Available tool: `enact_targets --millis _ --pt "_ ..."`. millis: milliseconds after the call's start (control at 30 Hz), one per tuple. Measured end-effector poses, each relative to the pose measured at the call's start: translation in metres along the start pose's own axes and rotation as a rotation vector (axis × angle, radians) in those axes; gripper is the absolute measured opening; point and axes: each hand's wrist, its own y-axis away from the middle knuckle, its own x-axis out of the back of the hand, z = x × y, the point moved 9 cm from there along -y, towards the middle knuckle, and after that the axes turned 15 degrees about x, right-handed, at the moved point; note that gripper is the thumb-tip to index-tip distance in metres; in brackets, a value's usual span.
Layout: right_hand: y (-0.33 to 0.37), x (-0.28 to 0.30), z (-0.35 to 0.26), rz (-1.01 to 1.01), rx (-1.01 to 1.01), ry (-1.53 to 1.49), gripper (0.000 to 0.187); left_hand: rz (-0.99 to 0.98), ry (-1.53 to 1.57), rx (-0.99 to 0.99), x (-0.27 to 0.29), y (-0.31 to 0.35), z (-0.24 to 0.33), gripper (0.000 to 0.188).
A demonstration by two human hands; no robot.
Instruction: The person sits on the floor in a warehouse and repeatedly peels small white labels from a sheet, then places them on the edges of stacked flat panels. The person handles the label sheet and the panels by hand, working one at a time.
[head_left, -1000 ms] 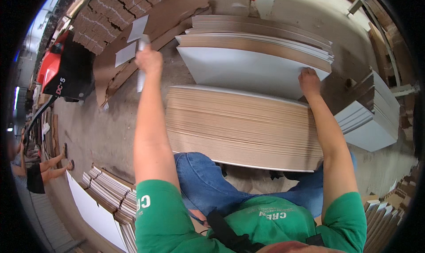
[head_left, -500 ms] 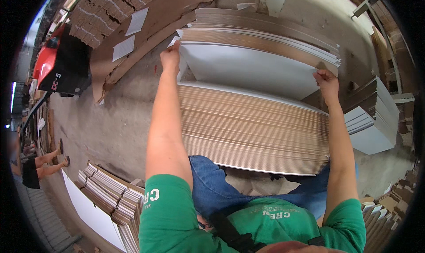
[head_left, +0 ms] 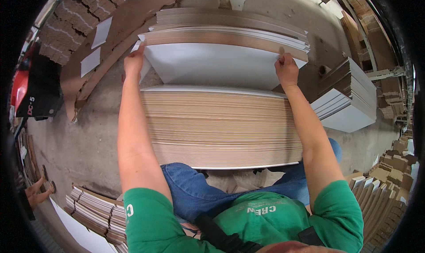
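Between my outstretched arms stands a white-faced cardboard sheet [head_left: 212, 62], leaning against several upright cardboard sheets with brown and white edges. My left hand [head_left: 134, 63] is closed at the left end of this row, its fingers on the sheet's upper corner. Near the sheet's upper right edge, my right hand [head_left: 287, 70] is closed in a pinch; the fingertips touch the edge, and the exact grip is partly hidden. Nearer to me, in front of my knees, lies a thick stack of cardboard sheets [head_left: 221, 129], its many brown edges showing.
At the right stands a bundle of white-faced boards [head_left: 349, 104]. A red and black machine [head_left: 37, 91] is at the left, beside a large brown cardboard piece [head_left: 73, 87] with papers on it. More bundled cardboard [head_left: 95, 213] lies lower left. Another person's legs [head_left: 40, 193] show at the left rim.
The whole view has shifted, so the stack and both arms sit further left in the picture. My right hand is slightly further in from the sheet's right end. Both hands stay closed.
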Motion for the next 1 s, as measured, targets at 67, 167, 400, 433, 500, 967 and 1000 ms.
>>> enact_targets --millis 67,167,400,433,500,967,1000 --pt "0.002 0.003 0.000 0.043 0.059 0.091 0.022 0.028 0.019 -0.021 0.001 0.005 0.002 0.054" --pt "0.007 0.019 0.010 0.040 0.022 0.189 0.025 -0.007 0.095 -0.036 0.004 0.013 0.008 0.049" --pt "0.001 0.052 0.028 -0.008 -0.595 -0.630 0.021 -0.163 0.009 -0.030 0.007 0.003 0.021 0.041" --pt "-0.002 0.049 0.019 -0.010 -0.579 -0.707 0.020 -0.106 -0.125 -0.081 0.006 0.006 0.022 0.038" --pt "0.003 0.018 0.042 -0.009 -0.457 -0.600 0.020 0.018 -0.176 -0.132 0.001 -0.002 0.019 0.044" --pt "-0.002 0.057 0.037 -0.027 -0.341 0.081 0.027 -0.003 0.232 -0.117 0.010 0.016 0.014 0.038" --pt "0.002 0.055 0.050 0.039 -0.426 -0.139 0.026 -0.028 0.195 -0.076 0.009 0.014 0.014 0.037"
